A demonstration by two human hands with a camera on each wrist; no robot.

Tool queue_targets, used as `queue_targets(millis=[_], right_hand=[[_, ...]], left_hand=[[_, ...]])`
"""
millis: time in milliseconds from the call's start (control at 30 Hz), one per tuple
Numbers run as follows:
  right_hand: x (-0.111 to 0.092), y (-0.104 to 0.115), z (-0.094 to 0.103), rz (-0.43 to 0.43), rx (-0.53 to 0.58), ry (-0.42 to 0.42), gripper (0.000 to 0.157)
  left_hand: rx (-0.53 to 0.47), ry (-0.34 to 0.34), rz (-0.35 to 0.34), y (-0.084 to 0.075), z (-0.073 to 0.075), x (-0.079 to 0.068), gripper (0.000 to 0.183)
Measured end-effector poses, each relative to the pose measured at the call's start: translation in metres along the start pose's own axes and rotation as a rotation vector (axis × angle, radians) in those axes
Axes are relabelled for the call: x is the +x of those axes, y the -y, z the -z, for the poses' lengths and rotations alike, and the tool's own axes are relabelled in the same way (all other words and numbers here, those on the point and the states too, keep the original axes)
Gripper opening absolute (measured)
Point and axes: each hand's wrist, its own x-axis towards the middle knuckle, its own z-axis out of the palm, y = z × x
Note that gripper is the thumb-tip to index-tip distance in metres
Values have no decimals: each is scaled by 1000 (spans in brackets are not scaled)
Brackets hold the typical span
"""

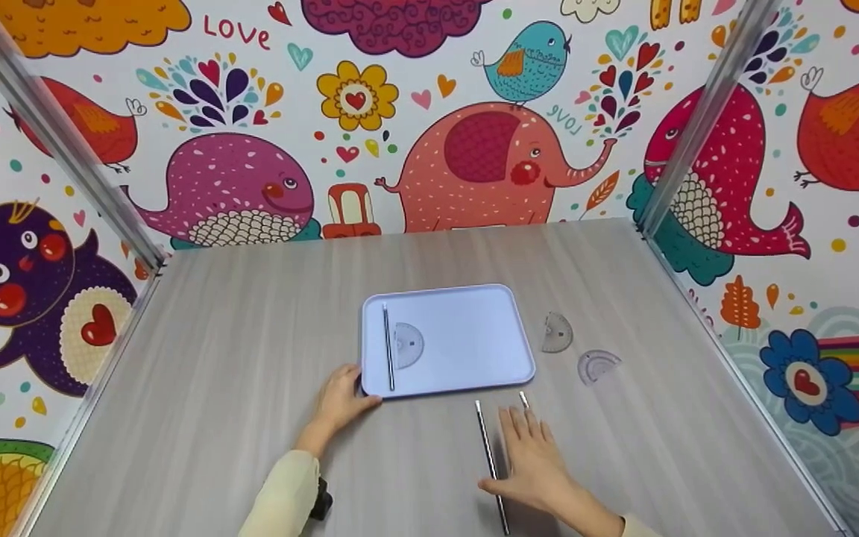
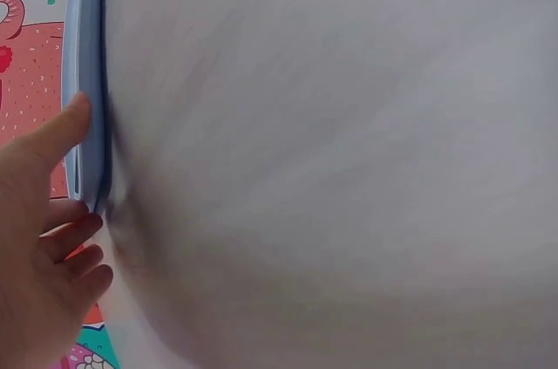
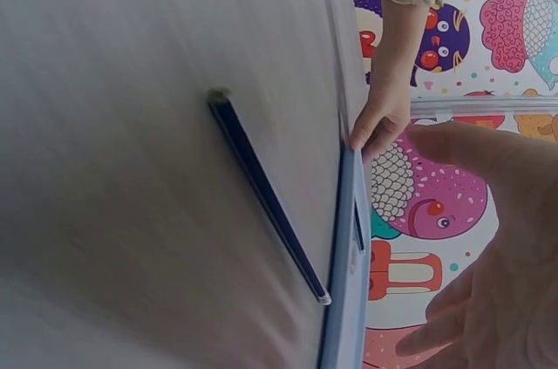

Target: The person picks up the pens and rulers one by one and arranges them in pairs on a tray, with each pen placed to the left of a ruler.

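Note:
A light blue tray (image 1: pixel 474 328) lies on the table, with a dark striped pencil (image 1: pixel 388 350) and a clear protractor (image 1: pixel 411 344) in its left part. My left hand (image 1: pixel 340 403) holds the tray's near left corner; in the left wrist view the thumb (image 2: pixel 71 125) lies along the rim and the fingers bend at the corner. Over the table in front of the tray, my right hand (image 1: pixel 534 462) is spread, holding nothing. Beside and partly under it is a pencil (image 1: pixel 488 440), also seen in the right wrist view (image 3: pixel 266 194). Another pencil's tip (image 1: pixel 524 399) shows past its fingers.
Two clear protractors, one nearer the tray (image 1: pixel 557 333) and one farther right (image 1: pixel 598 365), lie on the wood-grain table (image 1: pixel 250 321). Metal posts (image 1: pixel 64 134) and walls with printed cartoon animals enclose the table at the back and sides.

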Motion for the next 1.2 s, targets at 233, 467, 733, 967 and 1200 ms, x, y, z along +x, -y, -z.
queue_targets(millis=[233,467,733,967,1200], right_hand=[[-9,-3,-9,17,1,21,101],[-12,-5,-19,33,-6,-33,95],[-13,-7,-27,-33,48,-65,86],[-17,-6,-34,-59,148,-7,76],[-21,-2,-43,-95,181,37,73]], left_hand=[[8,2,9,-2,0,0,62],[7,0,-1,-1,0,0,61],[-20,-8,-9,0,-1,0,57],[-28,8,9,0,-1,0,60],[-29,23,46,0,0,0,59]])
